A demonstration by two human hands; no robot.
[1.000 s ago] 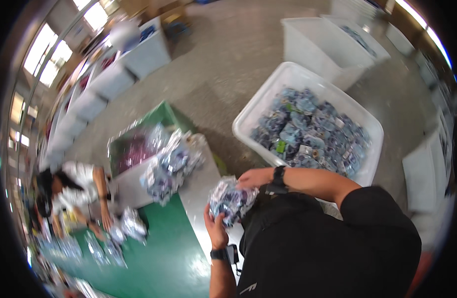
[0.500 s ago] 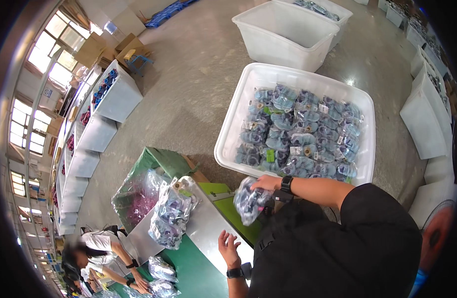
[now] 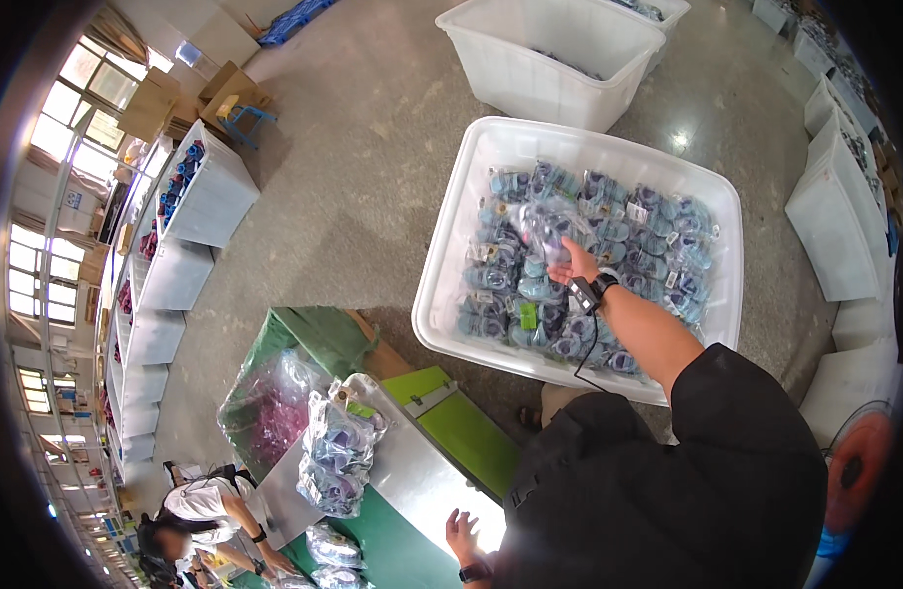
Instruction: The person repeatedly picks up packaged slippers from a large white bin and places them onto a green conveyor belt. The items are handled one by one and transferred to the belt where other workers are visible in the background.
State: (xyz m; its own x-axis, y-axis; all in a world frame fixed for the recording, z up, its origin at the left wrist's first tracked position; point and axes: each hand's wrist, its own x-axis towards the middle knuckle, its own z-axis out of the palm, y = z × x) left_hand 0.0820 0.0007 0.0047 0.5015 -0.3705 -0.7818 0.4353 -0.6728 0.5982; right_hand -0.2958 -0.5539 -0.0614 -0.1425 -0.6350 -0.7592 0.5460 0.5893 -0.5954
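My right hand (image 3: 575, 263) is stretched out over the large white bin (image 3: 434, 294), its fingers around the near end of a clear plastic bag of shoes (image 3: 549, 230). That bag is smeared by motion and hangs above rows of similar bagged blue-grey shoes (image 3: 648, 263) packed in the bin. Low in the view, my left hand (image 3: 461, 538) is empty with its fingers apart, over the shiny metal tabletop (image 3: 427, 461). Beyond it, a stack of bagged shoes (image 3: 335, 447) sits on the table where metal meets green surface.
A co-worker (image 3: 211, 515) bends over more bagged shoes (image 3: 333, 547) at lower left. Beside the table stands a green-lined container (image 3: 304, 339) with plastic bags. Other white bins (image 3: 559, 79) stand at the back, along the left (image 3: 216, 196) and right (image 3: 829, 236). A fan (image 3: 854, 466) is at right.
My right hand has swung forward from beside the table to over the bin, carrying the bagged shoes. My left hand has drawn lower and closer to my body.
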